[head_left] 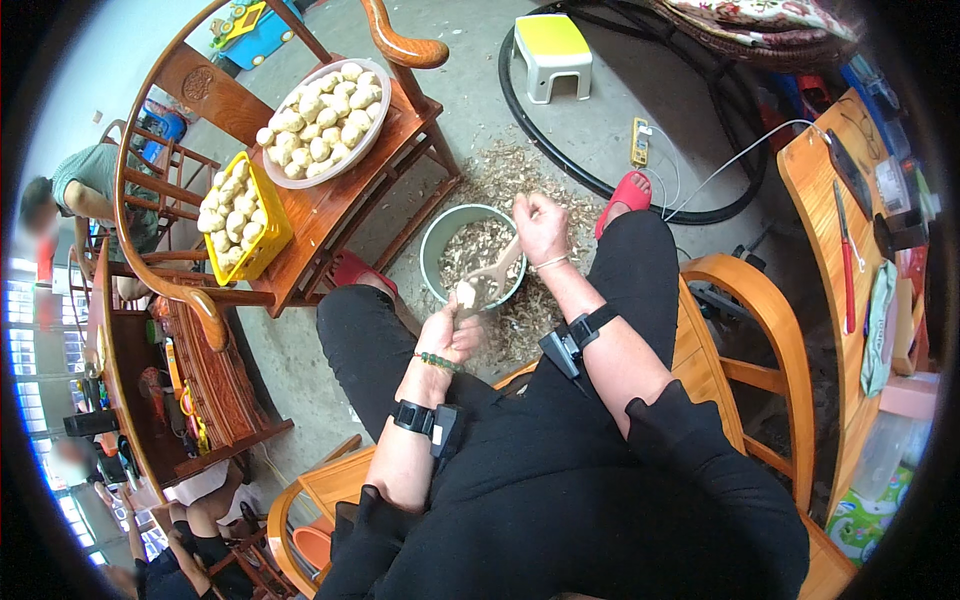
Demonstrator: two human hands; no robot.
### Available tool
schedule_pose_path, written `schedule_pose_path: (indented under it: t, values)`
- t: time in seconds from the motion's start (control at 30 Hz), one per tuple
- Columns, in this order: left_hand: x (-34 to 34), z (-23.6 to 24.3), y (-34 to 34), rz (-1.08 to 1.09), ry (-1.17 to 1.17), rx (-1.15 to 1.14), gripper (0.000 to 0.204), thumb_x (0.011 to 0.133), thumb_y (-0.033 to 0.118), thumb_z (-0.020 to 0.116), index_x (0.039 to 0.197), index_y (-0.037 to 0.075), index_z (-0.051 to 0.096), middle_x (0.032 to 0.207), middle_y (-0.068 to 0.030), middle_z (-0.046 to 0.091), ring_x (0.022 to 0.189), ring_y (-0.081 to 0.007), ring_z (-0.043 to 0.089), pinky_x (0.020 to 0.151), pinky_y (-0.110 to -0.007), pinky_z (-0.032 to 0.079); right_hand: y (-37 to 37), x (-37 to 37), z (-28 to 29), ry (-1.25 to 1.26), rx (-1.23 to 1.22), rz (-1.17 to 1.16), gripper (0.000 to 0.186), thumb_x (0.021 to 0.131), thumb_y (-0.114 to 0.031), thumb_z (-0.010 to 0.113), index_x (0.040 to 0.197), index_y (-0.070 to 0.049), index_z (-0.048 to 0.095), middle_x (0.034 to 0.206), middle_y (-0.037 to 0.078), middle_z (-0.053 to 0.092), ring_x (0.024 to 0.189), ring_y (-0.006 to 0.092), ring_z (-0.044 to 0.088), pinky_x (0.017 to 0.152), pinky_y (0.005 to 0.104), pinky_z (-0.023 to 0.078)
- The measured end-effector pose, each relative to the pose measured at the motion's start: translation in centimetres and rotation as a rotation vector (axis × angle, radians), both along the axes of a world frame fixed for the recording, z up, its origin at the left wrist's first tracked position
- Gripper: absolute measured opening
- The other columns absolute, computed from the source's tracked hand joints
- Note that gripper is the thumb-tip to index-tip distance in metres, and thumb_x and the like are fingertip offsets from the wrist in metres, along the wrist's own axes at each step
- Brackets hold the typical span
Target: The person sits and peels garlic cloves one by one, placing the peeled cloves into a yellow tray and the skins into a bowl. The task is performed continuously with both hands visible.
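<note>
My left hand is closed around a pale, partly peeled tuber, most of which its fingers cover. In my right hand is the handle of a tan peeler, its forked head close against the tuber and slightly blurred. Below both hands stands a round grey-green bucket, with brown and pale peelings inside. More peelings lie scattered over the floor around it.
A wooden armchair at the left bears a white basin and a yellow basket of pale tubers. Beyond are a stool and black hose. A wooden bench holds tools. Other people sit at far left.
</note>
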State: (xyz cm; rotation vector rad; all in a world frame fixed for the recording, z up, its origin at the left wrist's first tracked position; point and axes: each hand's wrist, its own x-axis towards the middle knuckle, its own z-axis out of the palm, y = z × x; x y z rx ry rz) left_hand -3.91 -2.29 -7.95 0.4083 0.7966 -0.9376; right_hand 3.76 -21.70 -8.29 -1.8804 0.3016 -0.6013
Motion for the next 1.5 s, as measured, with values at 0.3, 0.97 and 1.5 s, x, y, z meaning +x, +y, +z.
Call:
schedule_pose_path:
  t: [0.3, 0.97, 1.5]
  values:
    - [0.0, 0.0, 0.4, -0.019, 0.059, -0.021, 0.040, 0.095, 0.043, 0.035, 0.078, 0.006, 0.037, 0.054, 0.0003, 0.031, 0.035, -0.0073, 0.024, 0.028, -0.018, 0.023, -2.1, 1.9, -1.1, -0.065, -0.092, -0.179, 0.035, 0.080, -0.016, 0.062, 0.051, -0.004, 0.045, 0.046, 0.010, 0.049, 0.038, 0.0191, 0.046, 0.040, 0.0333, 0.035]
    - [-0.2, 0.0, 0.2, -0.080, -0.129, 0.060, 0.032, 0.094, 0.043, 0.037, 0.093, 0.013, 0.043, 0.056, 0.0012, 0.033, 0.038, -0.0051, 0.026, 0.029, -0.017, 0.021, -1.5, 1.5, -1.5, 0.034, 0.064, -0.110, 0.034, 0.078, -0.016, 0.062, 0.052, -0.002, 0.046, 0.044, 0.008, 0.043, 0.042, 0.0109, 0.038, 0.044, 0.0302, 0.035]
    - [-0.4, 0.6, 0.5, -0.146, -0.273, 0.095, 0.032, 0.094, 0.043, 0.037, 0.098, 0.012, 0.045, 0.058, 0.0010, 0.034, 0.039, -0.0045, 0.026, 0.029, -0.015, 0.021, -3.0, 2.0, -2.3, 0.401, 0.484, 0.094, 0.036, 0.079, -0.033, 0.063, 0.058, -0.004, 0.055, 0.048, 0.003, 0.048, 0.042, 0.0129, 0.046, 0.042, 0.0296, 0.037]
